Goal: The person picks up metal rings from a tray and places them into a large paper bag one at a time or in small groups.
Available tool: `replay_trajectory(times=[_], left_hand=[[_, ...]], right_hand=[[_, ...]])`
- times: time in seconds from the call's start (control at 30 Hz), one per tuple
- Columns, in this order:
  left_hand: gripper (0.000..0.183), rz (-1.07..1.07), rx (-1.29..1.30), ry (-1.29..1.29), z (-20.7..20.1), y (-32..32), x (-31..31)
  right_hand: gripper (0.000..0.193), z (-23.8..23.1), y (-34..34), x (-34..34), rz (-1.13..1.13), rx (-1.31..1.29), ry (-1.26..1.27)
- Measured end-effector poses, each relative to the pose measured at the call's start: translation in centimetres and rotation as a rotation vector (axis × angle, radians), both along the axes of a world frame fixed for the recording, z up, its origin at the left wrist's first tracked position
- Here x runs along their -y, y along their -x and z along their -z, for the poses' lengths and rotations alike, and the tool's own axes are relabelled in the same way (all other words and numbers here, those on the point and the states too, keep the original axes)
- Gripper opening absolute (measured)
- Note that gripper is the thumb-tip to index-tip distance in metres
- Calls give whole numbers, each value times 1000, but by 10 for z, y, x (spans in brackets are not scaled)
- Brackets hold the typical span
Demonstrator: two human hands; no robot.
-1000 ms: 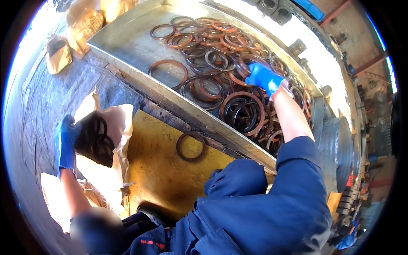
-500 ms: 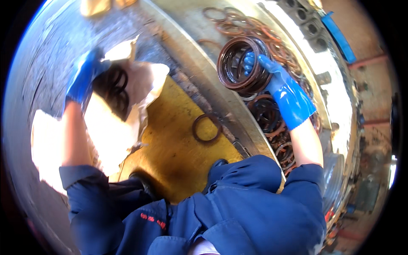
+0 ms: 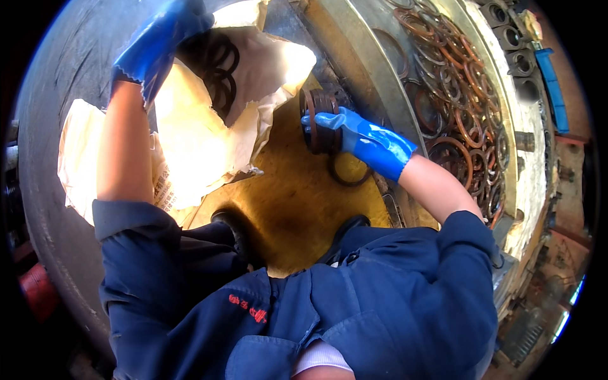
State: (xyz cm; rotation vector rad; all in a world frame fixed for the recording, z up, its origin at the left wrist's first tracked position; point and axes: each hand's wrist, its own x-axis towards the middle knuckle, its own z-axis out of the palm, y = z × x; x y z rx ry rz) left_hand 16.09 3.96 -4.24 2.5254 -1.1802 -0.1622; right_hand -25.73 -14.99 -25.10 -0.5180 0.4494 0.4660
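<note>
My right hand (image 3: 362, 136), in a blue glove, is closed around a stack of brown rings (image 3: 326, 136). It hangs over the yellow floor between the bag and the tray. At upper left my gloved left hand (image 3: 170, 35) is at the rim of a torn paper bag (image 3: 190, 136) and appears to grip it; its fingertips are in shadow. Several dark rings (image 3: 221, 88) lie inside the open bag. A single ring (image 3: 347, 184) lies on the floor, partly behind the held stack.
On the right, a long metal tray (image 3: 380, 82) holds a heap of loose brown rings (image 3: 472, 126). Beyond it are a row of dark round fittings (image 3: 510, 38) and a blue bar (image 3: 552, 92). My shoes stand on the yellow floor (image 3: 291, 209).
My right hand has carried the stack of rings left, out from over the tray toward the bag. My left hand stays at the bag's rim. The whole view has shifted.
</note>
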Motion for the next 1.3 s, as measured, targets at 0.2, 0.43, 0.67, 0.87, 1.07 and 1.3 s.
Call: replay_trajectory(times=[0.2,0.43,0.67,0.87,1.07,1.3], left_hand=[[32,-38,-19,-46,1,-3,-7],[35,-40,-20,-136,-17,12,-5],[44,-66,-50,-84,-22,18,-9],[72,-36,97,-284,-52,45,-12],[57,14,251,-298,-56,53,-44],[28,61,513,-72,-59,37,-81]], right_hand=[[34,-4,10,-39,283,-132,301],[40,-39,12,-37,232,-123,120],[47,-81,12,-36,73,-54,381],[36,-73,5,-10,338,46,354],[37,-212,-82,-13,-273,427,1388],[42,-218,-175,-79,-697,640,1747]])
